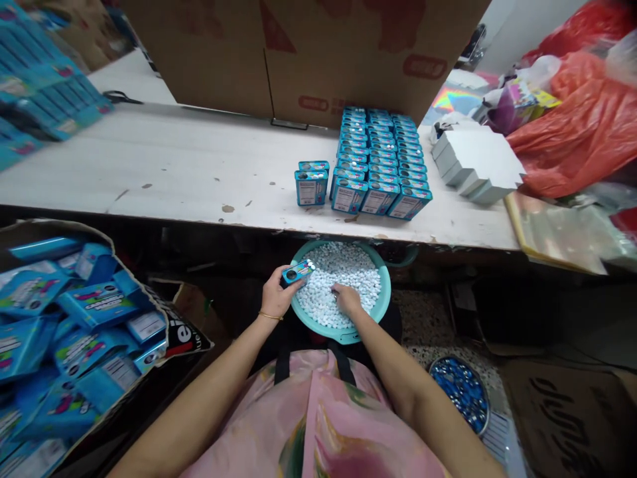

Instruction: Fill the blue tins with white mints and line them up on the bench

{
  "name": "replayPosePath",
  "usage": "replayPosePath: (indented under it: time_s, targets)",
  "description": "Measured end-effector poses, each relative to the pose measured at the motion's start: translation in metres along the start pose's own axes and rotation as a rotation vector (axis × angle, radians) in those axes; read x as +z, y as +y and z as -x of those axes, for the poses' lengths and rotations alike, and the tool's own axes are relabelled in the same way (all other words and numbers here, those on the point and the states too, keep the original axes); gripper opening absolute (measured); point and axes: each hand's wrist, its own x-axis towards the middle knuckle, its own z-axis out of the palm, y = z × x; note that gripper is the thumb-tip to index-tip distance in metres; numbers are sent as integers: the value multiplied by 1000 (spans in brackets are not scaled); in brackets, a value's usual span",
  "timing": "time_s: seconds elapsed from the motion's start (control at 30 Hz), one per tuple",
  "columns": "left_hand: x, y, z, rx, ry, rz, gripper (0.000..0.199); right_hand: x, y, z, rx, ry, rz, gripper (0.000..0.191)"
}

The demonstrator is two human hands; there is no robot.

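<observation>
My left hand point(277, 293) holds a small blue box point(297, 272) over the left rim of a round turquoise basin point(385, 292). A few white pieces show at the right end of this box. Small white pellets point(318, 304) fill the basin on my lap. My right hand point(348, 300) dips into the pellets near the middle, its fingers drawn together around something dark and small that I cannot make out. Beyond the basin, rows of upright blue boxes point(381, 162) stand on the white table point(199, 166), with two more boxes point(312, 186) just left of them.
An open bag point(185, 332) of blue boxes lies at the left. A large cardboard box point(298, 60) stands at the table's back. White cartons point(478, 159) and red plastic bags point(572, 119) are at the right. A round container point(460, 393) of blue items sits low right.
</observation>
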Motion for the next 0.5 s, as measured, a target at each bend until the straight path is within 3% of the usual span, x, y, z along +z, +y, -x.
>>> replayPosePath:
  time_s: [0.1, 0.2, 0.33, 0.5]
  targets:
    - [-3, -1, 0, -1, 18, 34, 43, 12, 4, -8, -15, 23, -143, 24]
    - [-5, -2, -2, 10, 37, 47, 43, 1, 21, -4, -27, 15, -184, 23]
    - [1, -4, -4, 22, 25, 35, 44, -40, 34, 13, -81, 5, -264, 25]
    - [22, -6, -1, 89, -64, -58, 40, -104, 9, 35, -201, -19, -177, 26]
